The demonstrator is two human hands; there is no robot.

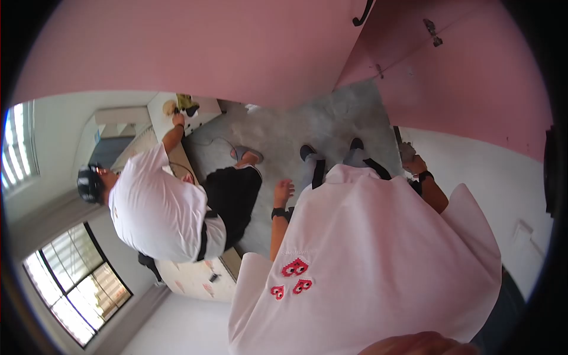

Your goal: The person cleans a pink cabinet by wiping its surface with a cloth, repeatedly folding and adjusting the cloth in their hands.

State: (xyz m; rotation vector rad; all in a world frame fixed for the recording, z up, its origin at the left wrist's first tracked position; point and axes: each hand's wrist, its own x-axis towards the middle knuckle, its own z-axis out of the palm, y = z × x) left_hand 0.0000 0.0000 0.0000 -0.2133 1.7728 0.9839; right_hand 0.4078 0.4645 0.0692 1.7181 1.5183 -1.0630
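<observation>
Level with my waist on the left, my left hand (283, 192) hangs in the air beside my white shirt (378, 254), fingers loosely bent, apart and holding nothing. A dark band circles its wrist. On the other side, my right hand (416, 165) is closed on a small grey object (407, 151) close to the white wall; what the object is cannot be told. The shirt has several red heart patches and covers part of both arms.
A co-worker (157, 207) in a white shirt and dark cap leans over furniture at left, one hand near a yellowish item (185, 102). Pink panels (195, 47) cross the top. A window (80, 284) stands lower left. The floor (284, 130) is grey.
</observation>
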